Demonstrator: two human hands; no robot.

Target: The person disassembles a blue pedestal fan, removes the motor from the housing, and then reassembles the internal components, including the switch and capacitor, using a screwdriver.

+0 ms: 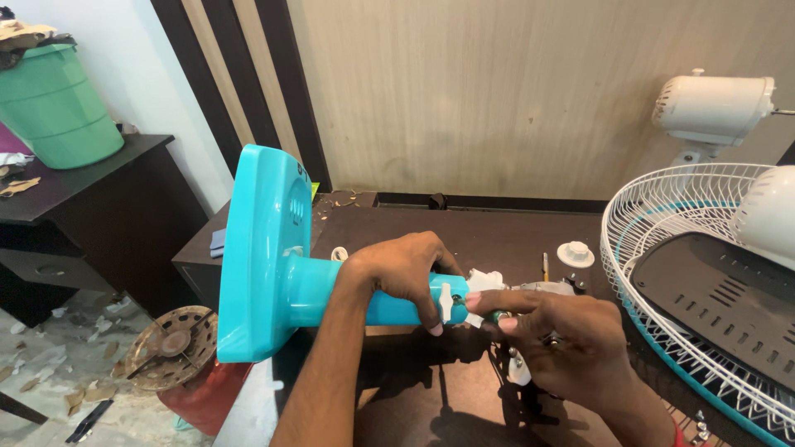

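Observation:
A turquoise fan stand, with a square base and a round column, lies sideways over a dark brown table. My left hand wraps around the column near its end, beside a white knob. My right hand grips the white and grey part fitted at the column's tip, fingers pinched around it. Small metal pieces show under my right hand, partly hidden.
A white wire fan guard with a dark panel lies at the right. Behind it stands a white fan motor housing. A white round cap rests on the table. A green bucket sits on a dark desk at left; a rusty disc lies on the floor.

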